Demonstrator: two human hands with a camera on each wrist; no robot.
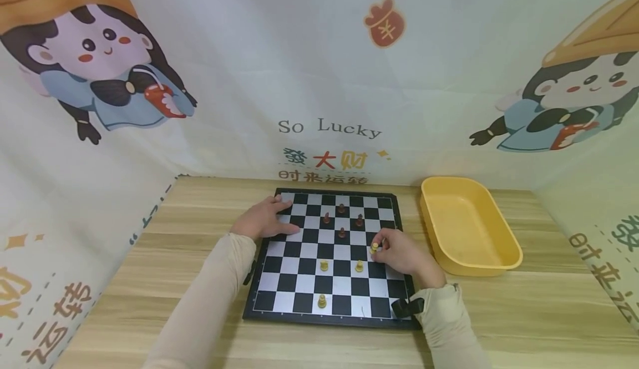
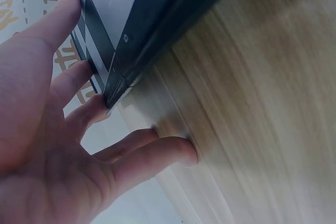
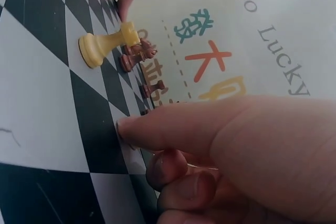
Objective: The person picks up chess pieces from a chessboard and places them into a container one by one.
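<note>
A black-and-white chessboard lies on the table, my left hand at its far left corner. The fingers of that hand are spread, with the thumb over the squares and other fingertips at the rim and the wood in the left wrist view. On the board's right side my right hand pinches a yellow chess piece between thumb and fingers; in the right wrist view the thumb hides it. A yellow rook stands close by. Two more yellow pieces, one a knight, stand nearer me.
Several dark red chess pieces stand toward the far half of the board. A yellow plastic tub sits right of the board on the wooden table. Behind hangs a printed cloth.
</note>
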